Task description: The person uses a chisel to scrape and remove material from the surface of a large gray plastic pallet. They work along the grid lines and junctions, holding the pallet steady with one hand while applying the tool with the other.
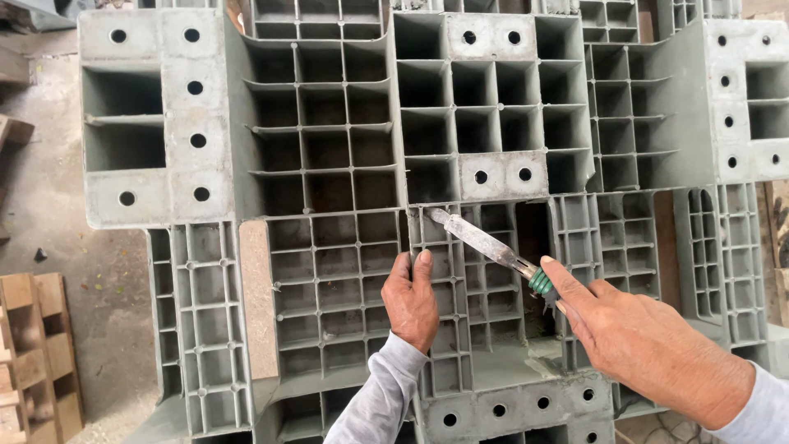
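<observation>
A large grey plastic pallet (pixel 329 164) lies upside down, its ribbed grid of cells facing up. My left hand (pixel 411 300) rests flat on the ribs near the middle, fingers pointing away from me. My right hand (pixel 641 341) grips the green handle of a flat metal file (pixel 485 241). The file's blade slants up and left, its tip lying on a rib just below a raised block with two holes (pixel 503 175). Both my sleeves are light grey.
Concrete floor (pixel 49 189) shows at the left. Wooden pallet pieces (pixel 37 353) lie at the lower left, and more wood sits at the right edge (pixel 781 238). Raised pallet feet with round holes stand at the left (pixel 193 115) and the right (pixel 727 99).
</observation>
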